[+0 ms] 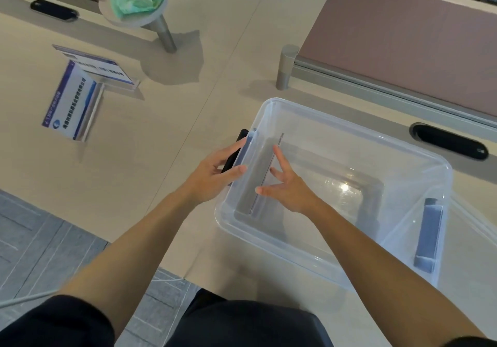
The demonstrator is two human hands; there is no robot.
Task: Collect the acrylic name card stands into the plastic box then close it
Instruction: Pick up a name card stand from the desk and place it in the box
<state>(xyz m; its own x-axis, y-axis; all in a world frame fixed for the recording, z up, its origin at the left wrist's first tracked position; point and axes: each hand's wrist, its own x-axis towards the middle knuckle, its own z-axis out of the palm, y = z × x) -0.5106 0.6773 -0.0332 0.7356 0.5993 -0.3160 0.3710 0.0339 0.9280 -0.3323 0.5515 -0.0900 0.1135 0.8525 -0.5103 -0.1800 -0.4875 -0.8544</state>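
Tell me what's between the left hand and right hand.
Between left hand and right hand, head view: the plastic box's left wall, plus a clear acrylic stand on edge inside it.

A clear rectangular plastic box [349, 129] sits on the pale laminate bench [161, 120], right of centre. Inside it, close along its left wall, a clear acrylic name card stand [265, 174] stands on edge. The right hand [287, 188] is inside the box, its spread fingers [279, 155] touching that stand. The left hand [212, 174] grips the box's left wall from outside, over a black plastic latch [231, 158]. Well to the left lie two acrylic name card stands with printed cards [72, 104], one just behind the other. An upholstered partition panel [403, 37] stands behind the box.
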